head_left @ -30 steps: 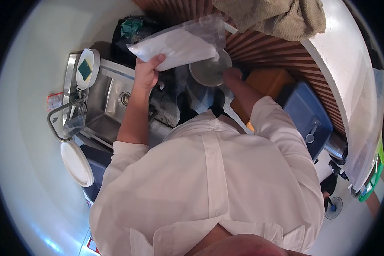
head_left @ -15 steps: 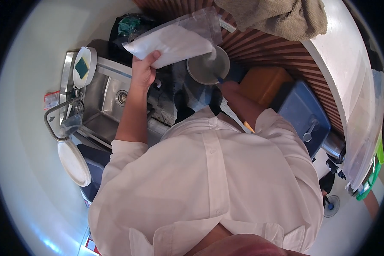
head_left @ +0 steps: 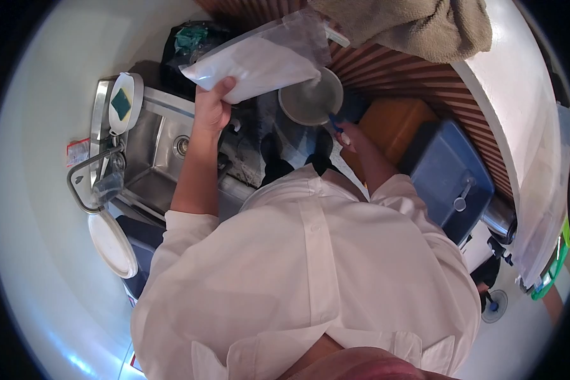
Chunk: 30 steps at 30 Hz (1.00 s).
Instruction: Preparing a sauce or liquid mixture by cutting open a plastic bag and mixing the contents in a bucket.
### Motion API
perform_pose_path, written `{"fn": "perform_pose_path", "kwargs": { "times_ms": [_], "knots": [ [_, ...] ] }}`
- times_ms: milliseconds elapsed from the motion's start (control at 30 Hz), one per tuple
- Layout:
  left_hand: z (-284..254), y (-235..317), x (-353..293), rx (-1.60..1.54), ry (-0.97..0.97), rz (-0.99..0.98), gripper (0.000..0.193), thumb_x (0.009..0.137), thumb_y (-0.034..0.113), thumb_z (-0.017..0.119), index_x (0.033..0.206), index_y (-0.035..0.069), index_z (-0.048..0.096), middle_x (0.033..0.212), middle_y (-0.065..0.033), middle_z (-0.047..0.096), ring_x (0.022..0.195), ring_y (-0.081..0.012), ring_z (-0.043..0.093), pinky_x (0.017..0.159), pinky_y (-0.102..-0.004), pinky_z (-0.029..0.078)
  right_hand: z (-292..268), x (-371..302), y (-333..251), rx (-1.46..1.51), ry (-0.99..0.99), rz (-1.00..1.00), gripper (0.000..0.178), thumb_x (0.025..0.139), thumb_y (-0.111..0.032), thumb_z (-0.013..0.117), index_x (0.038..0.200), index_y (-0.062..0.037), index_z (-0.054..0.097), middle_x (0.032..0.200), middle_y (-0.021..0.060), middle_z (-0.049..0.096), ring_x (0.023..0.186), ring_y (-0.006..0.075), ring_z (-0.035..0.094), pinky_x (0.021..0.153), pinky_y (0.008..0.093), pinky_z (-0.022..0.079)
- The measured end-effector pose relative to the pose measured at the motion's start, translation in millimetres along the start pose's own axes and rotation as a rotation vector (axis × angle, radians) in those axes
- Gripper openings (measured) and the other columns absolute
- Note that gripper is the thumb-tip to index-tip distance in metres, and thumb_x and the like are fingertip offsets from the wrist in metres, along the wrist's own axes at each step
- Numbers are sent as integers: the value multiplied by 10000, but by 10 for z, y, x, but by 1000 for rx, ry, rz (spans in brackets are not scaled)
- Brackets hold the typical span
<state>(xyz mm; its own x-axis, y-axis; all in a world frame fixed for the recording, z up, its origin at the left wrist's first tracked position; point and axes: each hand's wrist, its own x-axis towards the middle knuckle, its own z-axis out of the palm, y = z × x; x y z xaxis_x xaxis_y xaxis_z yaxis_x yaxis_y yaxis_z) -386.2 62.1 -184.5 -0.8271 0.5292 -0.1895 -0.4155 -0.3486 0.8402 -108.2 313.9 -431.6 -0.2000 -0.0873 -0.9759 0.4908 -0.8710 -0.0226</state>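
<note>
My left hand (head_left: 214, 107) grips the lower left part of a clear plastic bag of white powder (head_left: 253, 63). The bag is tilted, its mouth toward the right, and powder spills from it into a round pale bucket (head_left: 291, 114) on the floor. Cloudy greyish contents show inside the bucket. Beside the bucket's right rim, my right hand (head_left: 348, 137) is closed round a blue handle (head_left: 334, 120) that reaches over the rim. The tool's far end is hidden in the bucket.
To the left is a steel sink (head_left: 152, 158) with a curved tap (head_left: 76, 183) and a sponge (head_left: 121, 103) on a white lid. At right stand an orange-brown box (head_left: 386, 133) and a blue bin (head_left: 453, 171) holding a small scoop (head_left: 462, 196). A brown towel (head_left: 418, 25) hangs above.
My right hand has moved slightly to the right with the blue handle, along the bucket's rim. My left hand keeps the bag tilted in nearly the same place while powder pours.
</note>
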Motion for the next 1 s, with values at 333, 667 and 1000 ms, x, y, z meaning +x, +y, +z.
{"fn": "perform_pose_path", "kwargs": {
  "times_ms": [333, 667, 1000],
  "knots": [
    [39, -27, 6, 20, -23, 4, 651, 758, 87, 790, 1329, 27, 484, 1263, -107, 582, 1183, -267, 554, 1028, -413, 442, 571, 329, -304, -1093, 24, -331, 204, 866, -150, 593, 1004, 0, 608, 748, 163, 600, 590, 286, 600, 483, 436, 485],
    [-5, 2, -47, -62, 21, 17, 572, 742, 11, 790, 1255, 0, 538, 1180, -105, 632, 1113, -241, 597, 991, -372, 464, 782, 171, -154, -1350, 178, -169, 237, 863, -131, 560, 1067, -32, 631, 852, 185, 650, 674, 299, 639, 499, 457, 486],
    [-40, -29, -51, 28, 21, 32, 643, 755, 63, 777, 1325, 26, 482, 1249, -107, 593, 1172, -267, 565, 1026, -419, 449, 591, -149, -421, -1434, 334, -357, 211, 870, -144, 549, 969, 1, 667, 771, 177, 645, 640, 272, 653, 483, 424, 504]
  ]
}}
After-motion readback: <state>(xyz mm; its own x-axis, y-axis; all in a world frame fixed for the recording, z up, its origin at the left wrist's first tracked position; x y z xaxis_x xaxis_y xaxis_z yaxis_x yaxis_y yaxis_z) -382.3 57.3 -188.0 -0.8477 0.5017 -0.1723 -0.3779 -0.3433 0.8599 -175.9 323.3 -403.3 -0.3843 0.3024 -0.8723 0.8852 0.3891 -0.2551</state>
